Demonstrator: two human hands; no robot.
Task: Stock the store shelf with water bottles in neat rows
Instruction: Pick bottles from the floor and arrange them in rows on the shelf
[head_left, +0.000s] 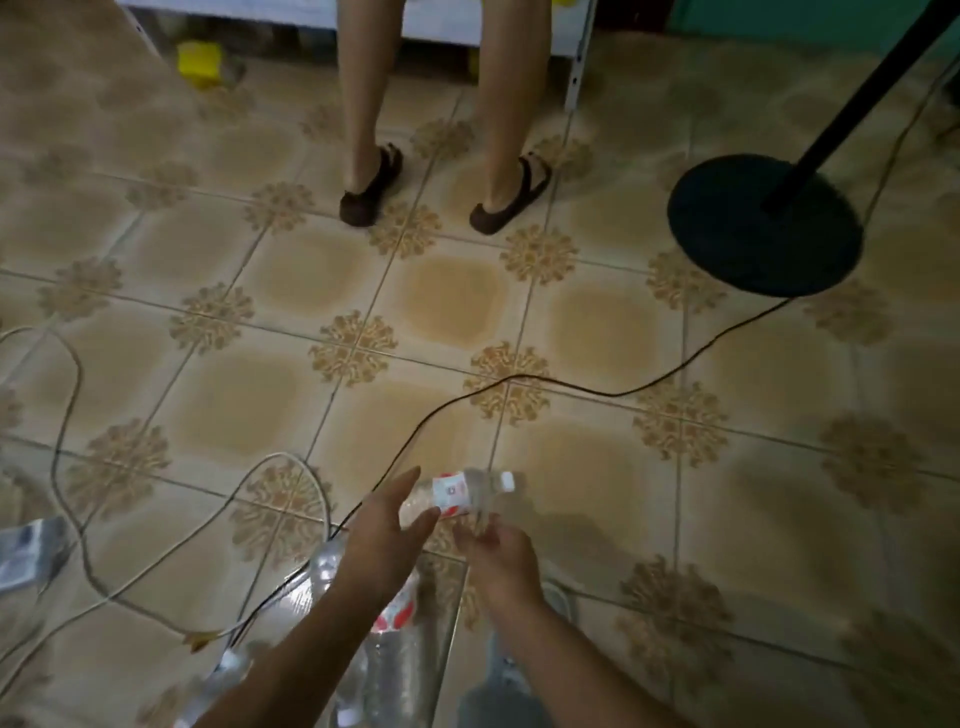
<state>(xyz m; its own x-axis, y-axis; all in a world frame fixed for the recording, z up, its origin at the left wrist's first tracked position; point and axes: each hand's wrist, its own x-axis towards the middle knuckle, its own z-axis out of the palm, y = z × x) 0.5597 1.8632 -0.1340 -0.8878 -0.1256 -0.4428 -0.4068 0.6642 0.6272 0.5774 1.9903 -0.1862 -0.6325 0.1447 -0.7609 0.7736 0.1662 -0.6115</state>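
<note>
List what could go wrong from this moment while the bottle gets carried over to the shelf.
1. The water bottle lies sideways between the left hand and the right hand; the left fingers look straight, so it may slip and drop onto the tiled floor.
2. A black cable and a white cable cross the path: a trip hazard.
3. Another person's legs and a fan base crowd the way to the shelf leg.

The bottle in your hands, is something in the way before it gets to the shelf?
Yes. Between the bottle and the shelf a person stands in sandals, right in front of it. A black cable also crosses the floor, and a round stand base sits to the right.
</note>
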